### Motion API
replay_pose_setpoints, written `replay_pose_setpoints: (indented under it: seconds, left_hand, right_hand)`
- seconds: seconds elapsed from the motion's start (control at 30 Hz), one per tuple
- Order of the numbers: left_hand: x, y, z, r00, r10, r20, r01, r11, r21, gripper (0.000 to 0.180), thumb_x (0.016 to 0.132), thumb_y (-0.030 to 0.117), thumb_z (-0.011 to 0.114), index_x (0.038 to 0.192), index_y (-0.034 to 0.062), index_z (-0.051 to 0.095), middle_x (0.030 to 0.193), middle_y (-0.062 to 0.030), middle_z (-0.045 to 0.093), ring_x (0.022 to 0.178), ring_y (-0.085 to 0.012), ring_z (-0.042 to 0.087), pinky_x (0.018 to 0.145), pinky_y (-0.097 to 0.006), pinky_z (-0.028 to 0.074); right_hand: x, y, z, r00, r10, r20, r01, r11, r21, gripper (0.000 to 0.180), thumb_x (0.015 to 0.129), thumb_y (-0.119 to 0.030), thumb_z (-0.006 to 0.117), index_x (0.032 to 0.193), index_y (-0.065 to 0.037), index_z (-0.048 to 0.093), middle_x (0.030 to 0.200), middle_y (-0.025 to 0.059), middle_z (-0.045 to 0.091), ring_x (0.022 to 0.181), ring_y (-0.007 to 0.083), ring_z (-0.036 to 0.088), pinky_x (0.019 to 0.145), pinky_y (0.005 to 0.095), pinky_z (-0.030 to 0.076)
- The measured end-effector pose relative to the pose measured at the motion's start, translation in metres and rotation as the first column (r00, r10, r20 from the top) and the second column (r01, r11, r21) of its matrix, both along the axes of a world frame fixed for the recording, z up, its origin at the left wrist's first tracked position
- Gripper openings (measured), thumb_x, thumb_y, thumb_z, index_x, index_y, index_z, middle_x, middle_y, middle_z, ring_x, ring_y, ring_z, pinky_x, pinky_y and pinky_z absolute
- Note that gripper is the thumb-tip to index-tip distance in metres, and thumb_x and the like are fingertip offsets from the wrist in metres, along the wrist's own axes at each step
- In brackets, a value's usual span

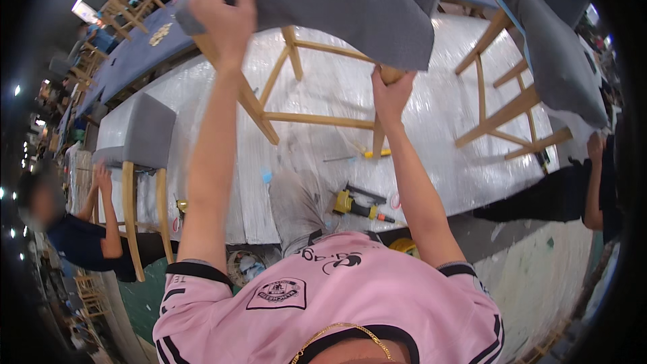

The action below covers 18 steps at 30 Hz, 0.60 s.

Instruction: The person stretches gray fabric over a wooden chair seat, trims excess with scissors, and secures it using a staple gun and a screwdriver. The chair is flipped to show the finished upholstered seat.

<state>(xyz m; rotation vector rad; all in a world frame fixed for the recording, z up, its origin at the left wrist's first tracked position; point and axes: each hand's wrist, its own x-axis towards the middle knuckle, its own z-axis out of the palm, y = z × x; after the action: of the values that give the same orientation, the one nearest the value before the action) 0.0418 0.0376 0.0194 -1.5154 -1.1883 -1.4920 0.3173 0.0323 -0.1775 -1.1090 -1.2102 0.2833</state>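
A grey upholstered chair [323,0] with a pale wooden frame stands tilted in front of me on the wrapped table. My left hand [226,17] rests against the left side of its seat, fingers spread and thumb apart. At the seat's right corner, my right hand [393,98] is closed around the top of a wooden chair leg [379,138]. The grey cover hangs partly over that corner. Below the chair lie a yellow and black nail gun [356,205] and a small yellow tool [377,154].
Another grey chair [552,54] lies tilted at the right, a person's arm [594,182] near it. At the left, a co-worker's hands [101,178] touch a grey chair [145,128]. Plastic film covers the table [323,87]. A blue-grey table [145,61] stands beyond, with chair frames behind.
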Motion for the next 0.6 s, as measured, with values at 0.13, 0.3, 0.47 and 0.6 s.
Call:
replay_pose_setpoints:
  seconds: [0.13,0.3,0.47,0.6]
  left_hand:
    - [0.116,-0.091,0.024,0.642,-0.746,0.177,0.721,0.666,0.192,0.024,0.083,-0.002,0.073,0.107,0.0034,0.074,0.109,-0.0157,0.071,0.109,-0.0259,0.066,0.095,-0.04,0.051]
    - [0.169,-0.198,0.039,0.372,-0.917,-0.147,0.928,0.365,0.072,0.02,0.082,0.004,0.073,0.102,0.0053,0.076,0.099,-0.0142,0.075,0.088,-0.026,0.071,0.081,-0.037,0.056]
    - [0.173,-0.207,0.014,0.496,-0.846,-0.195,0.867,0.495,0.062,0.02,0.084,0.004,0.072,0.104,0.0048,0.076,0.099,-0.0137,0.075,0.089,-0.0267,0.071,0.081,-0.037,0.056]
    - [0.162,-0.202,0.008,0.579,-0.79,-0.202,0.813,0.579,0.068,0.02,0.086,0.005,0.072,0.105,0.0043,0.076,0.099,-0.0132,0.076,0.09,-0.0273,0.071,0.081,-0.037,0.056]
  right_hand:
    - [0.006,0.0,-0.031,0.997,0.066,-0.033,-0.063,0.993,0.097,0.06,0.081,-0.015,0.081,0.13,0.004,0.053,0.119,0.0225,0.066,0.109,0.0391,0.066,0.095,0.0431,0.051]
    - [0.005,-0.01,-0.055,0.993,0.115,0.002,-0.115,0.993,0.014,0.059,0.085,-0.01,0.077,0.133,0.008,0.047,0.115,0.0258,0.067,0.103,0.0376,0.066,0.088,0.0435,0.052]
    - [-0.008,0.004,-0.025,0.996,0.081,-0.046,-0.068,0.968,0.241,0.058,0.088,-0.008,0.075,0.135,0.009,0.044,0.115,0.0271,0.066,0.102,0.0369,0.065,0.087,0.0436,0.053]
    - [-0.002,-0.007,-0.013,0.99,0.056,-0.128,-0.037,0.988,0.148,0.065,0.082,-0.013,0.081,0.135,0.007,0.048,0.122,0.0229,0.066,0.114,0.0368,0.063,0.095,0.0421,0.051]
